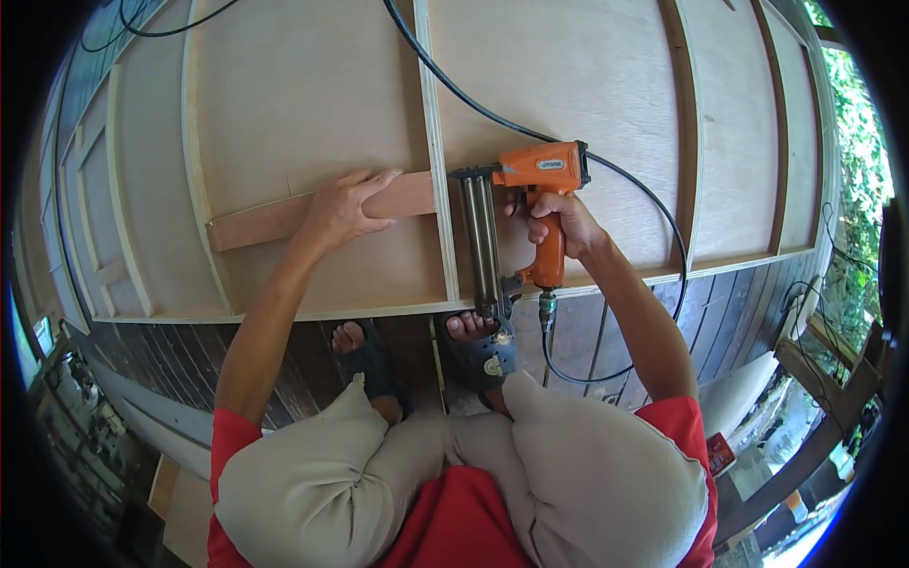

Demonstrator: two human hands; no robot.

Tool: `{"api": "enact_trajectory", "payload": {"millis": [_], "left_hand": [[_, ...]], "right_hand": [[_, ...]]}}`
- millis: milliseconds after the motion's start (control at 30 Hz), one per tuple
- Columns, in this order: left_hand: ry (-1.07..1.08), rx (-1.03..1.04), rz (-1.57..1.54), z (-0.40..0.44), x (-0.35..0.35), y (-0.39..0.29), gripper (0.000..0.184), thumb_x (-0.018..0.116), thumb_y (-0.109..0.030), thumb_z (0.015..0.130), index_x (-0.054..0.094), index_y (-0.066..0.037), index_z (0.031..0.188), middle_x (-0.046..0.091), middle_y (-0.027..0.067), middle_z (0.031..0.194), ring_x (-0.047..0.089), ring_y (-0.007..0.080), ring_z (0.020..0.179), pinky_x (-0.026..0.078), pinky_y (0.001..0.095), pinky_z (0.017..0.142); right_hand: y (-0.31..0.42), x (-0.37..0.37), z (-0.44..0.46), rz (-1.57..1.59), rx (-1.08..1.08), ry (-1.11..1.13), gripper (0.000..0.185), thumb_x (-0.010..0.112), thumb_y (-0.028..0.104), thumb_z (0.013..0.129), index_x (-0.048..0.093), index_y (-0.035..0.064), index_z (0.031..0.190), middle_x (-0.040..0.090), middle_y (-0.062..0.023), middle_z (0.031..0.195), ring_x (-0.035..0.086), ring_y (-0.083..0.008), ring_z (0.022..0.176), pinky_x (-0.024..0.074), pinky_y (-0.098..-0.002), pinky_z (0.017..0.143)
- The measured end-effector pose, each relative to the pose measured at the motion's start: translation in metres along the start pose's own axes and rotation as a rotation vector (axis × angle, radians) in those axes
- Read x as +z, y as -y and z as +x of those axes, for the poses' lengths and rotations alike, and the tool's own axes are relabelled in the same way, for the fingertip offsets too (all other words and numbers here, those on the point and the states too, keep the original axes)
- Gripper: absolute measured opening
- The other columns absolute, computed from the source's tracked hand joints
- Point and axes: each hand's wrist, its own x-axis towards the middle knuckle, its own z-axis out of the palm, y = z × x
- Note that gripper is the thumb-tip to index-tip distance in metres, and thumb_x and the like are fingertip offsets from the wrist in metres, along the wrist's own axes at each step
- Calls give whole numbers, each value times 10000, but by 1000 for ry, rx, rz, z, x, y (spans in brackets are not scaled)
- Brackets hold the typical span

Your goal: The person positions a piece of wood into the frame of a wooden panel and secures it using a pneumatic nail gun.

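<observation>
My right hand (557,225) is wrapped round the handle of an orange pneumatic nail gun (542,167). Its nose meets the upright wooden strip (438,142) near the right end of a short wooden board (260,222). The gun's long metal magazine (481,241) points down toward my feet. My left hand (343,208) grips that board from above, thumb and fingers around its edges. The board lies slightly tilted between two strips of the frame, on a pale plywood panel (559,66). Some of the left fingers are hidden behind the board.
A black air hose (454,90) crosses the panel, and a lower loop joins the gun's handle. More frame strips (686,133) run across the panel. My sandalled feet (478,350) stand on dark floorboards (294,364) by its near edge. Timber and cables lie at right.
</observation>
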Motion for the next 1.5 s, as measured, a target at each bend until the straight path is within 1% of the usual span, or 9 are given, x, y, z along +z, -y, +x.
{"api": "enact_trajectory", "payload": {"millis": [67, 367, 467, 567, 700, 767, 1100, 1167, 1500], "left_hand": [[3, 1, 6, 0, 1, 1, 717, 774, -276, 651, 506, -196, 1311, 602, 119, 1087, 582, 313, 973, 489, 391, 832], [11, 13, -15, 0, -1, -1, 702, 774, -263, 653, 511, -169, 1298, 601, 114, 1061, 579, 317, 951, 486, 391, 823], [-46, 71, -30, -1, 1, 0, 707, 774, -264, 653, 507, -168, 1301, 601, 114, 1050, 580, 318, 945, 487, 391, 820], [0, 25, 11, 0, 0, 0, 707, 772, -267, 656, 504, -175, 1304, 601, 114, 1035, 581, 317, 939, 489, 393, 814], [-24, 52, -15, 1, -2, -1, 707, 772, -272, 657, 504, -181, 1305, 602, 112, 1025, 583, 316, 938, 491, 393, 809], [-3, 18, -2, 0, -1, -1, 707, 772, -278, 658, 504, -183, 1306, 603, 112, 1030, 584, 316, 941, 492, 395, 808], [-15, 33, -12, 1, 1, 1, 698, 773, -276, 658, 516, -174, 1299, 605, 117, 1079, 586, 317, 959, 490, 389, 826], [-88, 83, -41, 1, 2, 0, 710, 788, -219, 642, 519, -213, 1299, 597, 92, 947, 586, 298, 867, 496, 404, 770], [-76, 87, -5, 0, 1, 0, 709, 790, -228, 643, 518, -192, 1297, 603, 106, 969, 587, 312, 888, 492, 404, 787]], "right_hand": [[0, 0, 0, -1, 1, 4, 312, 500, 54, 705, 551, -33, 1000, 634, -151, 910, 480, -111, 475, 457, -270, 491], [1, 2, 0, -22, 5, -1, 314, 500, 62, 705, 549, -33, 1000, 632, -149, 913, 477, -109, 477, 455, -268, 496], [1, 1, 2, -17, -7, 9, 316, 502, 67, 703, 547, -31, 1001, 631, -147, 918, 476, -108, 477, 454, -268, 496], [1, 1, 1, 0, 6, 5, 318, 504, 67, 701, 545, -30, 1001, 630, -145, 924, 475, -107, 477, 452, -268, 495], [1, 2, 1, -7, 3, 3, 319, 505, 66, 698, 548, -29, 1000, 632, -140, 913, 475, -106, 476, 453, -265, 494], [1, 2, 1, -14, -2, -1, 318, 506, 65, 698, 549, -29, 999, 633, -138, 909, 475, -107, 475, 454, -264, 493], [-2, 1, 1, 14, 0, 0, 315, 493, 46, 701, 549, -32, 1001, 638, -142, 908, 472, -111, 471, 455, -267, 488], [-3, 1, 1, 16, -2, 0, 312, 493, 43, 701, 551, -32, 998, 639, -142, 906, 471, -112, 470, 455, -267, 487], [-5, -1, 1, -18, 19, -25, 290, 498, 19, 699, 558, -35, 978, 633, -134, 896, 454, -121, 466, 444, -274, 480]]}}
